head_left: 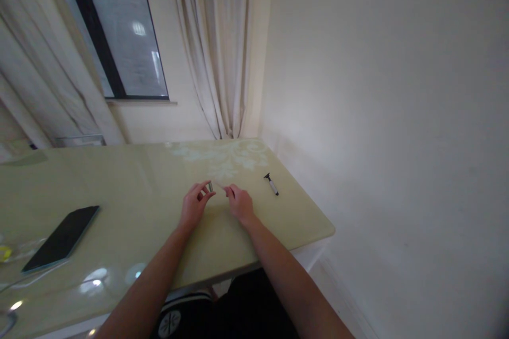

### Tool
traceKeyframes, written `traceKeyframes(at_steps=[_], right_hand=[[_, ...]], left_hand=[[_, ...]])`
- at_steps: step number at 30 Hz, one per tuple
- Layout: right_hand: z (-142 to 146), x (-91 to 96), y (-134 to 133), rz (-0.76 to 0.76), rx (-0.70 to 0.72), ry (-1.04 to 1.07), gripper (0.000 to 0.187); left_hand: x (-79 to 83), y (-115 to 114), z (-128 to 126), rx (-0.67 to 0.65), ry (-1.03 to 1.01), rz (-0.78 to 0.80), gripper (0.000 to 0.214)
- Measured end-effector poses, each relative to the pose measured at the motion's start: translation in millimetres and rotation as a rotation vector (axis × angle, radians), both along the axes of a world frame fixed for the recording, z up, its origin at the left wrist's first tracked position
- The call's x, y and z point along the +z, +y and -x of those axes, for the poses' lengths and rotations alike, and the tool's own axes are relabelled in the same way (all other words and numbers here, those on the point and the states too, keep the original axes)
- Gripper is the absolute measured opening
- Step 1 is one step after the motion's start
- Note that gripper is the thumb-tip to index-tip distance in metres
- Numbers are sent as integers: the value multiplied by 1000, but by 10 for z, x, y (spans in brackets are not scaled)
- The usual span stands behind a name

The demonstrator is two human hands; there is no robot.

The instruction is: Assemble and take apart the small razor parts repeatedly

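My left hand [194, 204] rests over the pale green glass table [131, 212], with thumb and fingers pinched on a small grey rectangular piece [210, 186]. My right hand [239, 202] is close beside it, its fingers curled and pinched near a thin pale thing that I cannot make out. The two hands almost touch at the fingertips. A razor [272, 184] with a black head and a white handle lies flat on the table to the right of my right hand, apart from it.
A dark tablet [61, 238] lies on the table at the left. Something yellow [5, 252] sits at the far left edge. A white wall runs along the table's right side. Curtains [217, 47] and a window [119, 26] stand behind the table.
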State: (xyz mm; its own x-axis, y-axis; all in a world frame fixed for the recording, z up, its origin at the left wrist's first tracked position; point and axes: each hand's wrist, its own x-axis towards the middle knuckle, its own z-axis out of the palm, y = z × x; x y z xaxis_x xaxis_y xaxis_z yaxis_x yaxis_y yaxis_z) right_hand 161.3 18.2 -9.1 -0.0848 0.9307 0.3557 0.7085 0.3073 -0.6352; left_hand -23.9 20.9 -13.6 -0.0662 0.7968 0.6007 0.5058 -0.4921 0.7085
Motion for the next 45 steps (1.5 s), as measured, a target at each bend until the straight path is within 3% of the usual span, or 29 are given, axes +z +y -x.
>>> traceKeyframes(at_steps=[2, 6, 10, 15, 19, 23, 28, 33, 37, 41, 45], right_hand=[[7, -1, -3, 0, -43, 21, 42], [21, -2, -14, -17, 77, -34, 40], [12, 7, -18, 16, -57, -41, 43], [10, 6, -20, -23, 77, -52, 38], [16, 1, -14, 17, -60, -25, 42], [16, 13, -15, 4, 63, -23, 40], [-16, 40, -12, 61, -81, -42, 44], [-38, 40, -23, 46, 61, -81, 40], [-33, 43, -28, 60, -41, -113, 45], [-33, 50, -31, 39, 31, -152, 43], [-40, 56, -36, 42, -14, -144, 45]], left_hand=[[-8, 2, -2, 3, 1, -4, 40], [-14, -7, -11, -6, -1, 6, 40], [11, -16, -16, -4, -4, 9, 40], [10, -8, -14, 2, 12, 13, 40], [-29, 6, -3, 6, 12, -6, 40], [-48, 21, 7, 14, 23, -28, 40], [-52, 28, 8, 54, 26, -56, 39], [-72, 26, 13, 43, 33, -57, 38], [-67, 30, 13, 55, 28, -75, 39], [-60, 31, 8, 64, 27, -65, 39], [-60, 30, 6, 68, 21, -64, 39]])
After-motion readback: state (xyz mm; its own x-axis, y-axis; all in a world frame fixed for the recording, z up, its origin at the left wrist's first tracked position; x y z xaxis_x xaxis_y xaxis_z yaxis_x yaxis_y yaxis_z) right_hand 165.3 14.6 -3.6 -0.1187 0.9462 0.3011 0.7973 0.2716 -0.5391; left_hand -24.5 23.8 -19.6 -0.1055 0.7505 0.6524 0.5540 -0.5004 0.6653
